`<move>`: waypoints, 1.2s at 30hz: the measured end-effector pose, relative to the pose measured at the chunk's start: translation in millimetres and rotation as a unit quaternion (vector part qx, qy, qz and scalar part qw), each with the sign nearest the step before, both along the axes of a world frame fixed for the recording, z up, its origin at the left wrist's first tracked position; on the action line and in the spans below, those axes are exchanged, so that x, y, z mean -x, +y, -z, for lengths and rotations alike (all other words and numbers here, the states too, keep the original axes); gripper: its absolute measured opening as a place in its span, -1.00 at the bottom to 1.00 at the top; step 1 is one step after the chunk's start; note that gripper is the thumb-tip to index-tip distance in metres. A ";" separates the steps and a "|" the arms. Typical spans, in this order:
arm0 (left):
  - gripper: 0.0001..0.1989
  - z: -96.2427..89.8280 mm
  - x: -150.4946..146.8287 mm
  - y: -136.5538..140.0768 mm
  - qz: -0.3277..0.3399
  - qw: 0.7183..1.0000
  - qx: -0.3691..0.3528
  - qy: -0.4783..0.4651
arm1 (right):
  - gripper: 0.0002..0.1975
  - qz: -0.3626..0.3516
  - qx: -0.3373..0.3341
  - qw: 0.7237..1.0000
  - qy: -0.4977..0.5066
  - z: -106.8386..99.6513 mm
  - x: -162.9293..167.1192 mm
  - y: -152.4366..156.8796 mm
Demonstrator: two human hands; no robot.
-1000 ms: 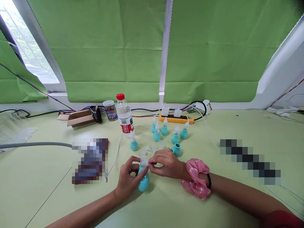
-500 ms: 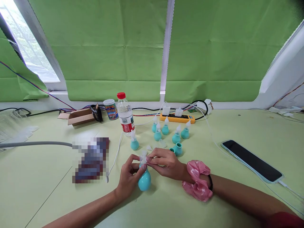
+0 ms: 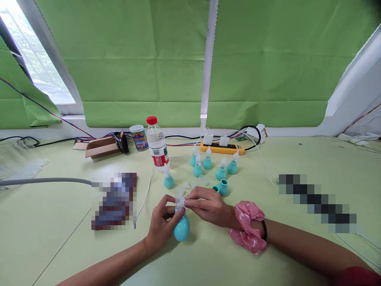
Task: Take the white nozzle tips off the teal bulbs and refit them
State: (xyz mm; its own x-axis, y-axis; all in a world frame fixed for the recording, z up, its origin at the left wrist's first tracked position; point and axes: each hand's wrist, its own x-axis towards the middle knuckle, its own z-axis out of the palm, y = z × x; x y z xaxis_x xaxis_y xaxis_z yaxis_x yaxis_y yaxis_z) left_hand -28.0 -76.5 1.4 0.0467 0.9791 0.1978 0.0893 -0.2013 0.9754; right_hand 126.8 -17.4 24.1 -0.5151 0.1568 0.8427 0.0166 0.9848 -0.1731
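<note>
My left hand (image 3: 162,222) is closed around the neck of a turquoise bulb nasal aspirator (image 3: 181,229), which stands almost upright just above or on the table. A clear plastic collar (image 3: 179,200) sits at the top of its neck. From the other side, my right hand (image 3: 208,204) pinches at this clear piece with thumb and fingers; the fingertips partly hide what they grip. Behind my hands lie small loose clear plastic pieces (image 3: 204,180). Two open turquoise bulbs (image 3: 223,187) without tips are just past my right hand. One aspirator with a clear tip (image 3: 168,181) stands left of them.
Several tipped aspirators (image 3: 220,172) stand farther back, before an orange power strip (image 3: 222,148). A red-capped water bottle (image 3: 157,147), a can (image 3: 139,138) and a cardboard box (image 3: 101,147) line the back. A white cable (image 3: 145,194) runs at left; a blurred dark object (image 3: 317,202) lies right.
Both hands stay at the aspirator, with only slight finger movement. My right fingertips have shifted a little lower and to the right along the clear collar.
</note>
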 end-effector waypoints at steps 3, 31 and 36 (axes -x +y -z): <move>-0.71 -1.4 0.1 0.6 -0.007 1.000 0.004 -0.004 | -0.90 0.003 0.032 0.999 0.032 -3.4 2.3 -2.2; -0.69 -5.1 -2.7 1.1 -0.030 0.997 0.069 -0.008 | -0.80 0.122 -0.233 0.952 -0.160 -13.1 -7.9 -0.2; -0.67 -6.9 -1.3 3.2 -0.051 0.994 0.094 -0.028 | -0.81 0.143 -0.181 0.957 -0.177 -10.8 -8.2 0.3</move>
State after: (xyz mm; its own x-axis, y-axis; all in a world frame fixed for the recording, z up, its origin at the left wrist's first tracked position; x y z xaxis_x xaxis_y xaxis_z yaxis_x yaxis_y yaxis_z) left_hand -26.8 -73.3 8.3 -0.0609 0.9981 0.0103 0.0446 -0.0076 0.9990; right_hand 135.0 -17.1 34.9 -0.7581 0.0639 0.6490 0.2882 0.9256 0.2455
